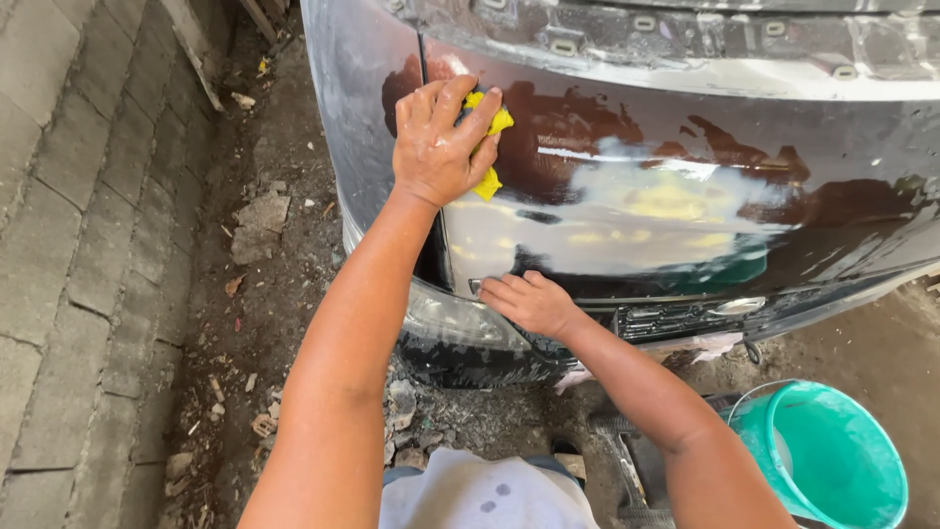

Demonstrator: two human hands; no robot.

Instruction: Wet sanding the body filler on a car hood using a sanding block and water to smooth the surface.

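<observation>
1. The left hand [439, 145] presses flat against the glossy dark car body panel [685, 196], fingers curled over a small yellow sanding pad [493, 147] that peeks out from under the palm near the panel's upper left corner, just beside the vertical seam.
2. The right hand [529, 302] holds nothing; its fingers lie loosely spread on the panel's lower edge, above the clear headlamp [455, 318], as if steadying.
3. Judging by the surface, the work looks partway along: a pale, dull patch of filler or rubbed paint [646, 201] spreads across the panel's middle, reddish-brown undercoat shows around it, and the far right of the panel is glossy.
4. A turquoise plastic bucket [832, 460] stands on the dirt ground at the lower right, well apart from both hands.
5. Rubble and scraps litter the ground beside the grey paving bricks [69, 245] to the left.
</observation>
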